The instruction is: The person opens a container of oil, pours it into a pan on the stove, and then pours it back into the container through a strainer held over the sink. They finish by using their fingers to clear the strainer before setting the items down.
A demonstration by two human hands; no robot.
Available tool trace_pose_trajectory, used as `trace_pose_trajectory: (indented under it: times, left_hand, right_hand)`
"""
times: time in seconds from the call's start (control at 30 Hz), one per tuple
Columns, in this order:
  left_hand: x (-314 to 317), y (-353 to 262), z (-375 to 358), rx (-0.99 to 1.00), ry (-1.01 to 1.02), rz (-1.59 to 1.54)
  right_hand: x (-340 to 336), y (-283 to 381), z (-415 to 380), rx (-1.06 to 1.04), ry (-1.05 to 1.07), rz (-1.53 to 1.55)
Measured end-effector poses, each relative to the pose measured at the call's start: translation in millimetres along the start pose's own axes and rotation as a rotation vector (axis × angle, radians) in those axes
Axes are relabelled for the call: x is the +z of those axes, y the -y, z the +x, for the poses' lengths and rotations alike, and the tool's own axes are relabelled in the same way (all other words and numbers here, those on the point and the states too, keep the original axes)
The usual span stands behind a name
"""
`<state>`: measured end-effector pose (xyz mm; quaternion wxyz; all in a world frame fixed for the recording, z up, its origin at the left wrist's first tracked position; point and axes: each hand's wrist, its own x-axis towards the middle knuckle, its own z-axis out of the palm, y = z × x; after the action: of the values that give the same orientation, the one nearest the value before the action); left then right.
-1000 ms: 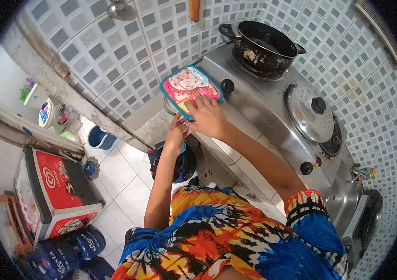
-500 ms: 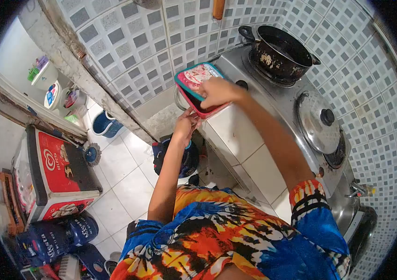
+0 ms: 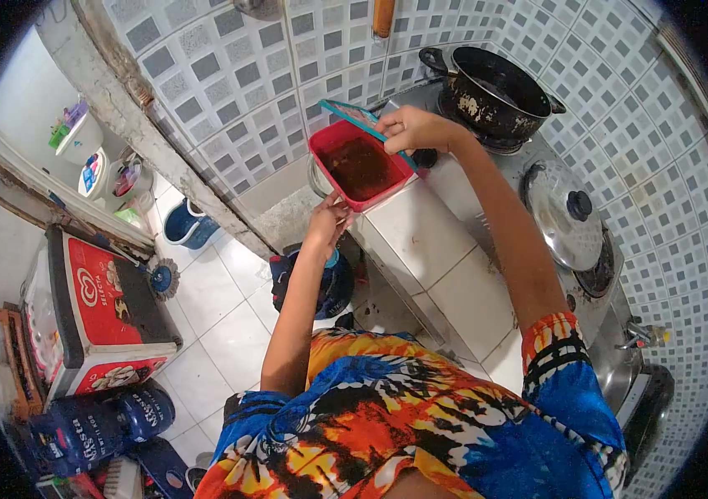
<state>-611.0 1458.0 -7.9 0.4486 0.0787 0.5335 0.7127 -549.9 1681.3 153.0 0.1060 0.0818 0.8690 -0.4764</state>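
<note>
A red plastic tub (image 3: 360,202) sits at the far end of the tiled counter, with something dark reddish-brown in its bottom. My left hand (image 3: 333,218) grips the tub by its near left corner, fingers against the side. In my right hand (image 3: 416,130) is the teal-edged lid (image 3: 352,113), pinched near one corner. The lid is tilted up at the far side of the tub, so the inside shows.
Right of the tub, a black pot (image 3: 500,98) stands on the stove (image 3: 500,187), and a metal lid (image 3: 564,212) covers another burner. A sink faucet (image 3: 641,335) is further right. A blue gas cylinder (image 3: 321,287) stands below the counter. A red freezer (image 3: 108,287) is at left.
My right hand has lifted the lid off the near side of the tub and moved right and away with it, uncovering the contents. My left hand stays at the tub's corner.
</note>
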Motion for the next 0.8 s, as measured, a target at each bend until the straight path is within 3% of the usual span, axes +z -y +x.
trace_pose_trajectory:
  times: [0.47, 0.53, 0.63, 0.8]
  left_hand:
    - [-4, 0, 3, -0.008, 0.034, -0.004]
    - [11, -7, -5, -0.051, -0.107, -0.047]
    - [19, -6, 1, -0.023, -0.156, -0.010]
    - [-4, 12, 27, 0.061, -0.072, -0.030]
  right_hand:
    - [4, 0, -1, -0.011, 0.013, 0.012]
    - [6, -3, 0, -0.019, 0.002, 0.034]
    - [5, -5, -1, -0.027, -0.015, 0.045]
    - [1, 3, -8, 0.013, -0.044, 0.048]
